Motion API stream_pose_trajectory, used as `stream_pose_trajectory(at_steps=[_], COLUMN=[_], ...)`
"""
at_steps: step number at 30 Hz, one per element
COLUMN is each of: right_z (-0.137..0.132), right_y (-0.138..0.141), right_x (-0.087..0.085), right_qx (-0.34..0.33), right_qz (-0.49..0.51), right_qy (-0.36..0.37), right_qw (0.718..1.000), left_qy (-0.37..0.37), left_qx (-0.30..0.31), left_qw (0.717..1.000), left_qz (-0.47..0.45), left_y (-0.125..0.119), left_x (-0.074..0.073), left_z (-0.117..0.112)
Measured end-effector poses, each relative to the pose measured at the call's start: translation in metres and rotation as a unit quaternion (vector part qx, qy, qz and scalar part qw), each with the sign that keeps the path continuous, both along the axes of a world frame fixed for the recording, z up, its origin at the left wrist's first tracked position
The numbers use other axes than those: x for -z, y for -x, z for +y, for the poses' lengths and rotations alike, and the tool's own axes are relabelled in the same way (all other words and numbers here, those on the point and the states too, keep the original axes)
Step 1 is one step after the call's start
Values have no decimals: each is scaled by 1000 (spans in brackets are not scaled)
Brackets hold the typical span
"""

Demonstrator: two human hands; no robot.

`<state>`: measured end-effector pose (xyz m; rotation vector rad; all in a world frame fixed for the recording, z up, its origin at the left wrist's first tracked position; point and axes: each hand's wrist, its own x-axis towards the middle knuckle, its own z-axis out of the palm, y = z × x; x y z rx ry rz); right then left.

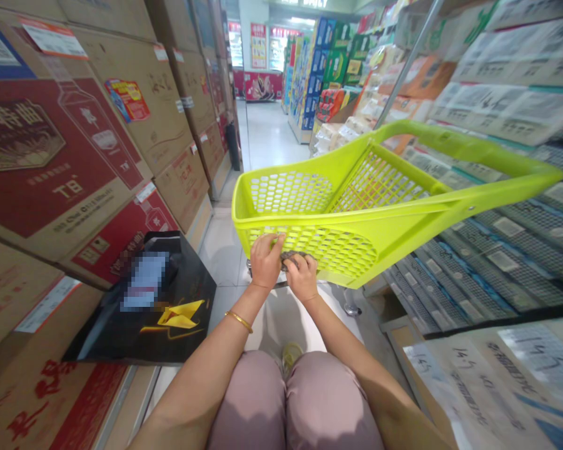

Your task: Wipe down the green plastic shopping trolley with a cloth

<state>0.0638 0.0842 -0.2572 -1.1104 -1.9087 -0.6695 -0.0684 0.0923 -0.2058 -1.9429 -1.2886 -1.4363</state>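
Observation:
A lime-green plastic shopping basket on wheels stands tilted in the aisle in front of me, its long handle rising to the right. My left hand presses against the basket's near wall with its fingers curled. Right beside it, my right hand is closed on a small grey cloth held against the same wall. My knees in pink trousers show at the bottom; I am crouched low.
Stacked brown and red cartons line the left side. A black gift bag leans against them. On the right run shelves of boxed goods. The tiled aisle floor leads back to more displays.

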Motion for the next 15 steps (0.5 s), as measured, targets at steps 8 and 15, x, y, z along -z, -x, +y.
stream_pose_trajectory(at_steps=[8,15], right_z=[-1,11], right_y=[-3,4], right_x=[-18,-83], right_qx=[-36,-29], right_qz=[35,107], right_qy=[26,-66], right_qw=[998,992], left_qy=[-20,-40], left_qx=[-21,-40], left_qw=[999,998], left_qz=[21,30], left_y=[1,-1], left_x=[-2,-4], left_z=[0,-1])
